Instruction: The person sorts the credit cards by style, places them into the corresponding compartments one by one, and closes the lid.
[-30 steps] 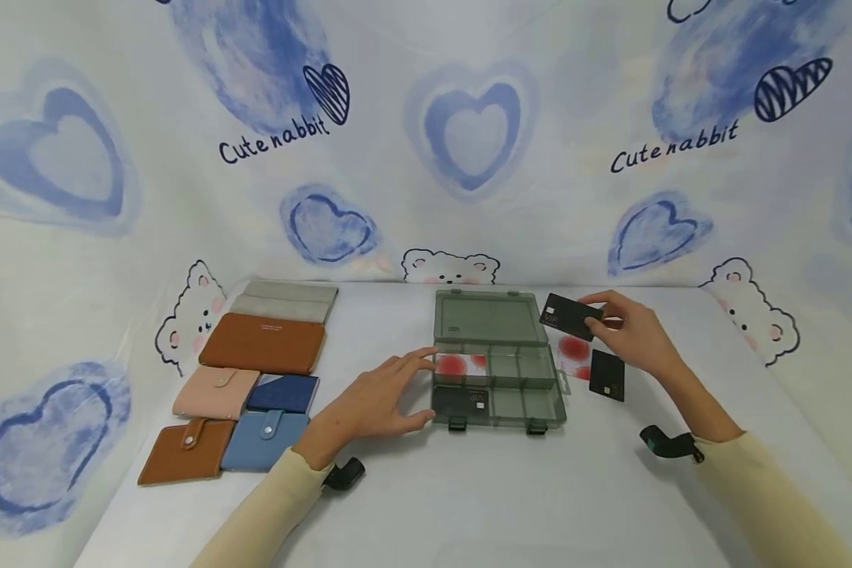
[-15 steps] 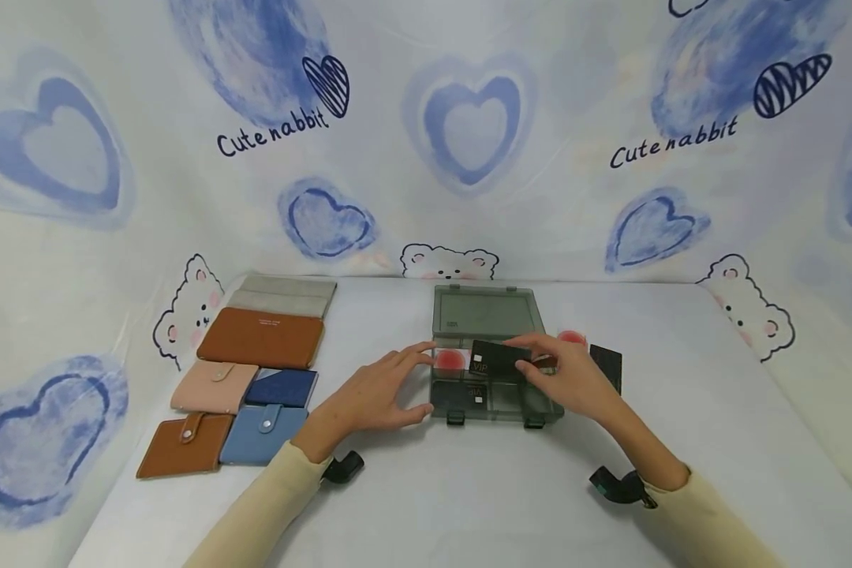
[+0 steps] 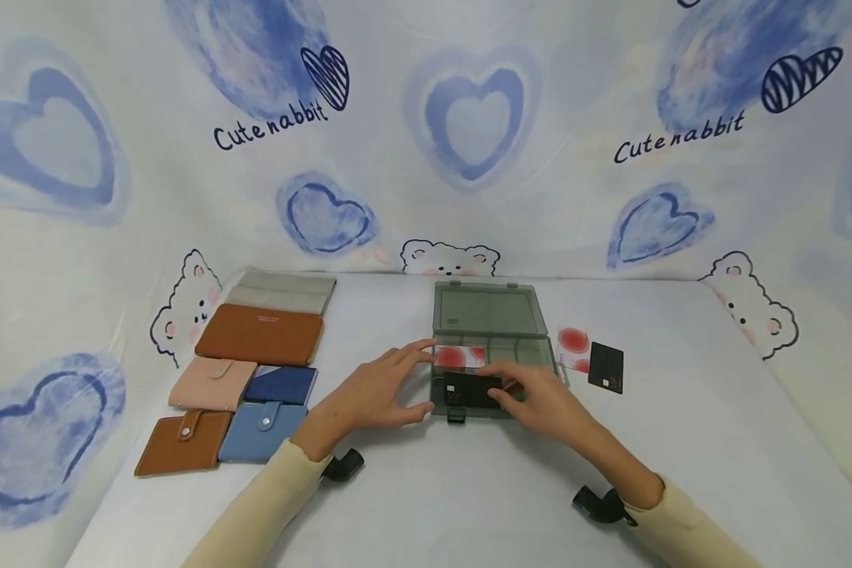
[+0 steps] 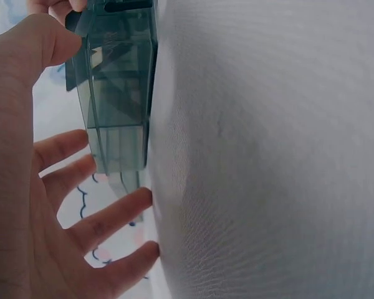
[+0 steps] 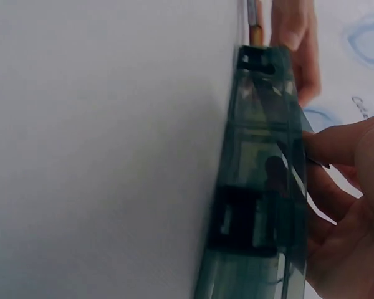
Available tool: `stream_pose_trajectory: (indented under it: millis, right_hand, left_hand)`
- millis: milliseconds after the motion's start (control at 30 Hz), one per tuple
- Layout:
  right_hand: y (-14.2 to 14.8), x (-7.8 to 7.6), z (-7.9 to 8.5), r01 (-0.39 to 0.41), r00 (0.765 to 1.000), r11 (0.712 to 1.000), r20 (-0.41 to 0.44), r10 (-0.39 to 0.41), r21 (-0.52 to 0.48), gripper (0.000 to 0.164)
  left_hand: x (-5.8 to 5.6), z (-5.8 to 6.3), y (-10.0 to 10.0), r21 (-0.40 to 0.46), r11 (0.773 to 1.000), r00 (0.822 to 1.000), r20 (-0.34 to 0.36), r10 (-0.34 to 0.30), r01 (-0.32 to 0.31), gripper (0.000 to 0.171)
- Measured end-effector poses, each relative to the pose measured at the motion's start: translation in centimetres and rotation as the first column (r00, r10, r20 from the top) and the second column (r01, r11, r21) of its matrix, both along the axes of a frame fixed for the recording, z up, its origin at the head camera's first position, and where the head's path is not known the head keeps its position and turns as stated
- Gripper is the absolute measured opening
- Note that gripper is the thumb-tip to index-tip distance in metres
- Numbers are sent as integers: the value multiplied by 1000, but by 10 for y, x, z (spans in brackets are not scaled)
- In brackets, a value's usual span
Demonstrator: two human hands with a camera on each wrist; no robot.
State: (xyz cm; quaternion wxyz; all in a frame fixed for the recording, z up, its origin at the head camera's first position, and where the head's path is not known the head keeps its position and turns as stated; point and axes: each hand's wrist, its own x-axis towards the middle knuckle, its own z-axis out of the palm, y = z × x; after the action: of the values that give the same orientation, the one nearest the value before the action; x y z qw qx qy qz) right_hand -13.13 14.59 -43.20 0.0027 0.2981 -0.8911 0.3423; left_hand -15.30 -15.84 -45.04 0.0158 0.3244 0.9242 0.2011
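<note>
In the head view my right hand (image 3: 543, 398) pinches a black VIP card (image 3: 465, 389) between thumb and fingers. The card is held over the front left compartment of a green see-through divided box (image 3: 490, 309), whose lid lies folded back. It covers the place where another black card showed earlier. A red-and-white card (image 3: 460, 356) lies in the back left compartment. My left hand (image 3: 376, 398) is spread at the box's left side, thumb and fingertips right at its wall. The right wrist view shows the box's front latch (image 5: 240, 218) beside my thumb.
Right of the box lie a red-and-white card (image 3: 573, 341) and a black card (image 3: 606, 368). On the left are a grey wallet (image 3: 280, 292), a long brown wallet (image 3: 261, 334), a pink one (image 3: 213, 385), a dark blue holder (image 3: 280, 386), a light blue wallet (image 3: 263, 434) and a small brown one (image 3: 182, 443).
My right hand has carried the black card leftward from beside the open lid, across the box, then down to the front left compartment. The left hand stays at the box's side.
</note>
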Motion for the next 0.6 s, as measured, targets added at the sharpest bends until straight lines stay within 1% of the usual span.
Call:
stream_pose_trajectory:
  millis: [133, 367, 600]
  right_hand:
    - [-4, 2, -1, -8, 1000, 999, -19, 9, 45, 42]
    - [-9, 7, -3, -33, 994, 995, -101, 42, 89, 37]
    - [-11, 15, -1, -8, 982, 973, -179, 51, 231, 42]
  left_hand:
    - [0, 1, 1, 4, 1000, 1000, -5, -5, 5, 72]
    - [-1, 1, -1, 15, 999, 1000, 3, -31, 31, 72]
    - [-1, 1, -2, 20, 998, 999, -6, -51, 52, 70]
